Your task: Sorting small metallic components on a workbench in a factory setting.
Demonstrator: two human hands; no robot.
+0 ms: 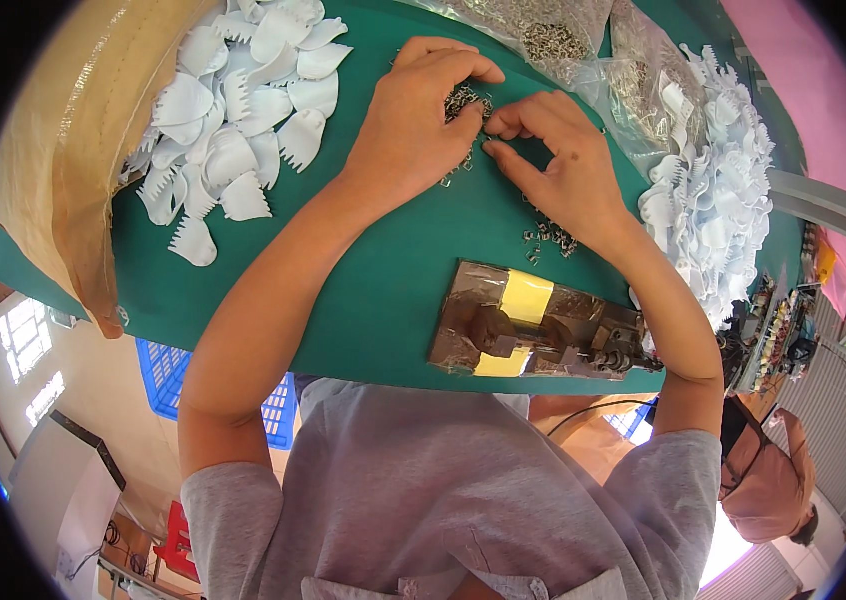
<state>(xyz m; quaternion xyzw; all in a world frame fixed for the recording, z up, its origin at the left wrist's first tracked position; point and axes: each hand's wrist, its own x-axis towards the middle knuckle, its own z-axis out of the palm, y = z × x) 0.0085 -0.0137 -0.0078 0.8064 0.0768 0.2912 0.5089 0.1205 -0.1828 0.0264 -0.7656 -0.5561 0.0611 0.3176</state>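
Note:
A small heap of metal clips (pixel 463 101) lies on the green tabletop (pixel 373 290). Around its left side curves my left hand (pixel 423 125), thumb and forefinger apart, the clips between them. From the right my right hand (pixel 565 165) reaches to the heap's edge. Its thumb and forefinger tips are slightly apart near the left thumb, and nothing shows plainly between them. More loose clips (pixel 550 240) are scattered below my right wrist. Nearer to me sits a brown block-like fixture (pixel 583 330) with yellow tape and a metal mechanism at its right end.
White toothed plastic pieces (pixel 228 135) are piled at the left, beside a tan sack (pixel 73 180). Another white pile (pixel 708 215) stands at the right. Clear bags (pixel 553 40) of metal parts lie at the back. A blue crate (pixel 161 372) is below the table; another person (pixel 773 470) is behind.

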